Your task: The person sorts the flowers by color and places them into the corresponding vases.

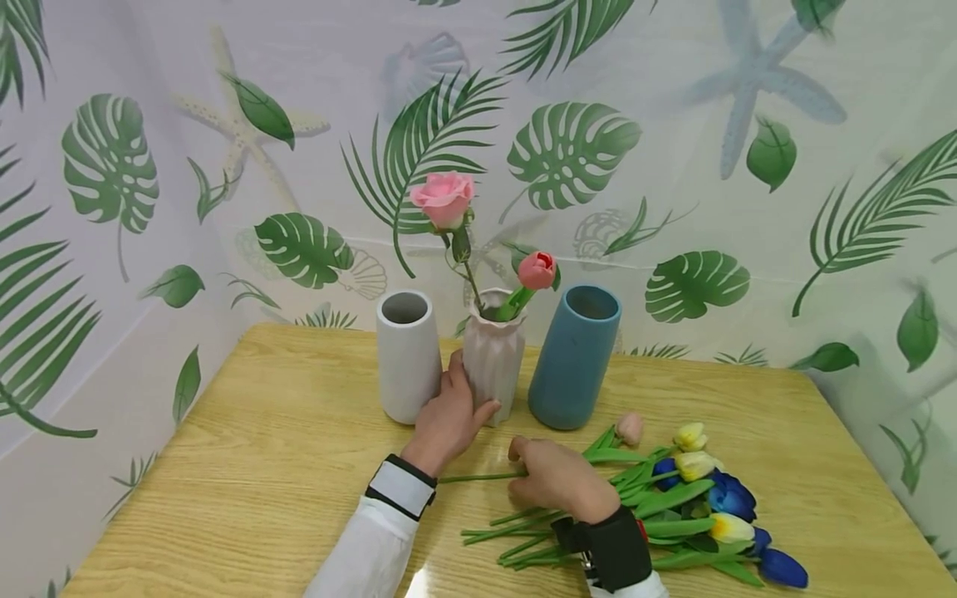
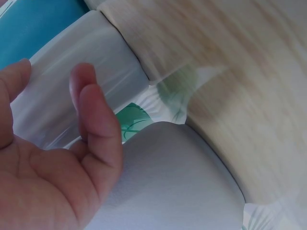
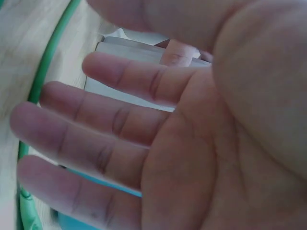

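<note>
In the head view a pale pink fluted vase [image 1: 493,357] holds a pink rose [image 1: 444,199] and a pink-red tulip [image 1: 537,270]. My left hand [image 1: 444,423] is at its lower left side, thumb across the front of the base and fingers between it and the white vase [image 1: 407,357]. In the left wrist view these fingers are loosely bent beside the fluted vase [image 2: 91,81], not wrapped round it. Low over the table, my right hand [image 1: 561,477] has its fingertips right at a green stem [image 3: 50,57], fingers nearly straight in the right wrist view.
A blue vase [image 1: 574,357] stands right of the fluted one. On the wooden table [image 1: 247,465] at the right lies a pile of artificial flowers with green stems, among them yellow tulips [image 1: 695,465], a blue flower [image 1: 731,496] and a pale pink tulip [image 1: 630,428]. A leaf-printed cloth [image 1: 576,50] hangs behind.
</note>
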`<state>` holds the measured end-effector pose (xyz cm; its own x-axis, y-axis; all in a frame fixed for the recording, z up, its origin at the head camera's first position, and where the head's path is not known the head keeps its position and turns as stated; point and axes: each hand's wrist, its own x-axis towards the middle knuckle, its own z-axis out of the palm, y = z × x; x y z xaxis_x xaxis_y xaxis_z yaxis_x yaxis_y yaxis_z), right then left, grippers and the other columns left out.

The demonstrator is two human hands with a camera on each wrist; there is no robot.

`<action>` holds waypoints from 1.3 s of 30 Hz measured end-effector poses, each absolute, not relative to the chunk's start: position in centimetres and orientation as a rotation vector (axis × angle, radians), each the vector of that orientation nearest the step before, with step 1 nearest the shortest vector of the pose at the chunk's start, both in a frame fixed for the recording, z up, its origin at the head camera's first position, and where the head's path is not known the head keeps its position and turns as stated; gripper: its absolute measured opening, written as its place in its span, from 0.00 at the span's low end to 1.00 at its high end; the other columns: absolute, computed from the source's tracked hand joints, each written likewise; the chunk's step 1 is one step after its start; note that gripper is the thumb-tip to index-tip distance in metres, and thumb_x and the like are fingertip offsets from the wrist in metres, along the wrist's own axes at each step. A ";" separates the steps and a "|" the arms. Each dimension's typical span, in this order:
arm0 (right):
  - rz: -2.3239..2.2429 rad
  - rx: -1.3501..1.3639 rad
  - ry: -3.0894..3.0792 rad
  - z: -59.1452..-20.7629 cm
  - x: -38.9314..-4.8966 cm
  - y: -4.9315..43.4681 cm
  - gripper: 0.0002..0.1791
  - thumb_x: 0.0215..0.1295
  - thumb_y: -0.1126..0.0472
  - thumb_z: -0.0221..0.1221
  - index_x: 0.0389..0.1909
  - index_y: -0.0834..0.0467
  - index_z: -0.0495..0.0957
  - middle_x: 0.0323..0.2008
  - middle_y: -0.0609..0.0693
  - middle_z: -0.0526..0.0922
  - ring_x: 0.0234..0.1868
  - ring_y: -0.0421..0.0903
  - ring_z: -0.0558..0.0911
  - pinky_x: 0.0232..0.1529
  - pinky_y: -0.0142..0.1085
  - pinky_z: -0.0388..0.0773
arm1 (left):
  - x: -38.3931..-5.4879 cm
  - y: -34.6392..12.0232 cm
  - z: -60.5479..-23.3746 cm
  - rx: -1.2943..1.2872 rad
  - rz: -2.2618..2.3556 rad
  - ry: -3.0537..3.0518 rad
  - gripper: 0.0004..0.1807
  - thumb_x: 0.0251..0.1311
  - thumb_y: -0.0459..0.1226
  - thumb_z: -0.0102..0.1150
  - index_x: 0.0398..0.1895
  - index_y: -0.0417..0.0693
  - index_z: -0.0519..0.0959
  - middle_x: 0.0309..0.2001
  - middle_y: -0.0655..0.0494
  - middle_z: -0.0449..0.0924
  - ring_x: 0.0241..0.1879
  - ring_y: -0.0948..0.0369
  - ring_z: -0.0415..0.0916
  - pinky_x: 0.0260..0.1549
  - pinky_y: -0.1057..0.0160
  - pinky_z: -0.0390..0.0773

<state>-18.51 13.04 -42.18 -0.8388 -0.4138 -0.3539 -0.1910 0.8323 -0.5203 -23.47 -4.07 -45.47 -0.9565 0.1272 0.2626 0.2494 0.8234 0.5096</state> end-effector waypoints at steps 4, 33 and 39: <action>-0.680 -0.436 2.538 -42.1 -18.4 13.1 0.18 0.64 0.63 0.63 0.54 0.60 0.77 0.26 0.47 0.78 0.24 0.45 0.74 0.30 0.40 0.64 | -23.4 -4.1 -45.4 -0.284 -0.816 -2.799 0.49 0.64 0.52 0.62 0.74 0.32 0.48 0.55 0.32 0.71 0.37 0.43 0.83 0.31 0.49 0.83; -0.624 -0.452 2.561 -41.5 -18.0 13.1 0.08 0.64 0.63 0.64 0.41 0.57 0.77 0.27 0.48 0.75 0.25 0.46 0.72 0.30 0.42 0.65 | -23.5 -4.0 -45.5 -0.275 -0.800 -2.795 0.50 0.64 0.53 0.63 0.74 0.33 0.48 0.54 0.33 0.72 0.38 0.43 0.84 0.32 0.50 0.83; -0.655 -0.407 2.551 -41.0 -17.6 13.8 0.12 0.62 0.66 0.65 0.46 0.58 0.77 0.29 0.48 0.77 0.25 0.45 0.72 0.31 0.41 0.65 | -23.5 -4.0 -45.4 -0.281 -0.798 -2.795 0.49 0.64 0.52 0.63 0.74 0.32 0.48 0.54 0.32 0.72 0.37 0.43 0.83 0.32 0.50 0.83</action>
<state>-17.57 13.78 -41.01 -0.8444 -0.3891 -0.3683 -0.1635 0.8417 -0.5146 -23.46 -4.03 -45.41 -0.9572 0.1221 0.2625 0.2423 0.8342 0.4954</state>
